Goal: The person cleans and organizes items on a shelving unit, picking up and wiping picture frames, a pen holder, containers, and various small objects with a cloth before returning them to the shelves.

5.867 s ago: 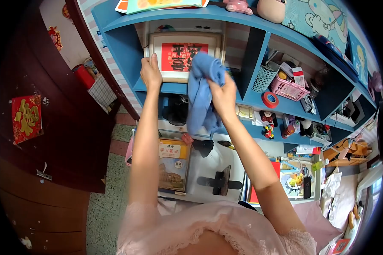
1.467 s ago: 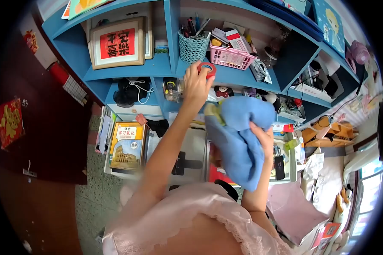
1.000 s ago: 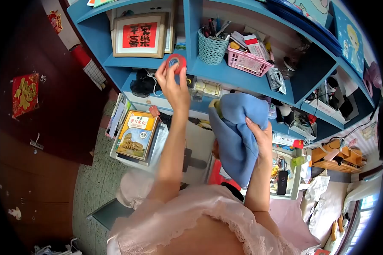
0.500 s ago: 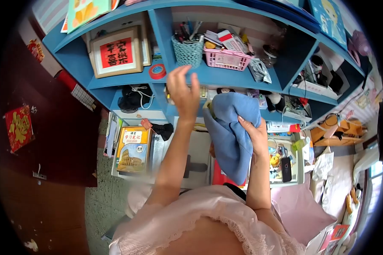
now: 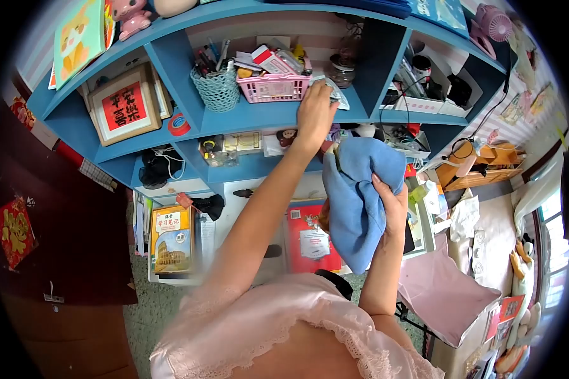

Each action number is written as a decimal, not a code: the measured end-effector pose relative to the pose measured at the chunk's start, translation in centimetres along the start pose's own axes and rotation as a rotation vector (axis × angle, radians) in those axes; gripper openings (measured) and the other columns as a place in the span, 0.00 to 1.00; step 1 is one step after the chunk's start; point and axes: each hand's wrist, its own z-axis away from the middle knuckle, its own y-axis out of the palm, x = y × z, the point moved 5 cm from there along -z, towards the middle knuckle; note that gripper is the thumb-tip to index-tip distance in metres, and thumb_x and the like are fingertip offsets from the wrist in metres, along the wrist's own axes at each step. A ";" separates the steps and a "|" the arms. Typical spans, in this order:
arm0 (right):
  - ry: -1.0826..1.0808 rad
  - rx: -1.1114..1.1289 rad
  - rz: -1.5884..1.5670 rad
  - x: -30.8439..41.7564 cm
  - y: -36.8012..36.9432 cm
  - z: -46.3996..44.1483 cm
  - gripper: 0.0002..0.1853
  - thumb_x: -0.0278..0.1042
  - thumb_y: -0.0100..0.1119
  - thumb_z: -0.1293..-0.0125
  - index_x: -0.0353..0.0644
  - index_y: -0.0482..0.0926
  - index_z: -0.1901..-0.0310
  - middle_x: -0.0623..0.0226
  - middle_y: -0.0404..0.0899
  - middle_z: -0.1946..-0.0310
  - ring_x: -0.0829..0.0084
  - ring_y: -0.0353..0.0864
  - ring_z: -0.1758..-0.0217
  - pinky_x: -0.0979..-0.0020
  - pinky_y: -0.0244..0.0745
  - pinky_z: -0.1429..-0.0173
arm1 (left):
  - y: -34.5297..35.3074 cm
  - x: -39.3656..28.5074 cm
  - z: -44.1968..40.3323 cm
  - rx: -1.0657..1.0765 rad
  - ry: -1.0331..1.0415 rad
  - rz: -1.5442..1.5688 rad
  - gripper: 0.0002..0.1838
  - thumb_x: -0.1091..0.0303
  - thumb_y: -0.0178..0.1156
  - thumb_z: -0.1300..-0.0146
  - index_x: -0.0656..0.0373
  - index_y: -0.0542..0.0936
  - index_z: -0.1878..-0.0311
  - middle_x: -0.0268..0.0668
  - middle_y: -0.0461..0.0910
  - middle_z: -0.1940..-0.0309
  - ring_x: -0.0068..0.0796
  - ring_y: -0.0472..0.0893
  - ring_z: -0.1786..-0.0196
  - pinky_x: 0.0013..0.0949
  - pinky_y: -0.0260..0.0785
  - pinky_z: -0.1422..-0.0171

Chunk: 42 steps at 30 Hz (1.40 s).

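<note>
My left hand [image 5: 315, 117] reaches up to the middle shelf, at the right end of the pink basket [image 5: 273, 88]. Its fingers lie over the near end of a silvery-white packet [image 5: 336, 93]. My right hand [image 5: 392, 205] grips a bunched blue cloth [image 5: 359, 202] over the desk, thumb on top. Left of the basket stands a teal woven holder [image 5: 216, 92] with pens. The red tape roll [image 5: 179, 124] lies in the left compartment beside the framed red calligraphy [image 5: 124, 107].
Below the shelves, the desk holds a yellow book [image 5: 173, 240] and a red book [image 5: 313, 239]. A glass jar [image 5: 342, 71] stands behind the packet. White boxes with cables [image 5: 417, 101] fill the right compartment. A pink chair cover [image 5: 445, 287] is at lower right.
The tape roll went from the middle compartment into my left hand, then down in the left compartment. My left hand has since moved right to the packet. The cloth stays in my right hand.
</note>
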 end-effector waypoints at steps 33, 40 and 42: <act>-0.125 0.069 -0.252 -2.9 -0.1 0.1 0.20 0.30 0.49 0.33 0.36 0.66 0.40 0.60 0.72 0.45 0.71 0.75 0.46 0.71 0.70 0.40 | -6.2 -1.9 8.4 -0.062 -0.843 1.467 0.15 0.65 0.42 0.28 0.61 0.66 0.43 0.40 0.77 0.51 0.31 0.80 0.52 0.32 0.74 0.47; -0.135 0.126 -0.167 -4.2 1.2 0.3 0.19 0.32 0.42 0.30 0.33 0.66 0.41 0.56 0.73 0.46 0.66 0.77 0.47 0.68 0.71 0.39 | -8.0 -2.1 8.8 -0.100 -0.871 1.199 0.15 0.69 0.49 0.31 0.60 0.65 0.43 0.38 0.79 0.57 0.20 0.78 0.60 0.22 0.69 0.59; 0.178 0.278 -0.695 -4.6 2.2 0.2 0.20 0.36 0.41 0.29 0.33 0.66 0.40 0.55 0.73 0.45 0.66 0.77 0.47 0.67 0.70 0.38 | -8.7 -2.5 8.2 -0.151 -0.775 1.167 0.19 0.71 0.52 0.33 0.58 0.64 0.40 0.35 0.80 0.61 0.13 0.74 0.66 0.16 0.62 0.67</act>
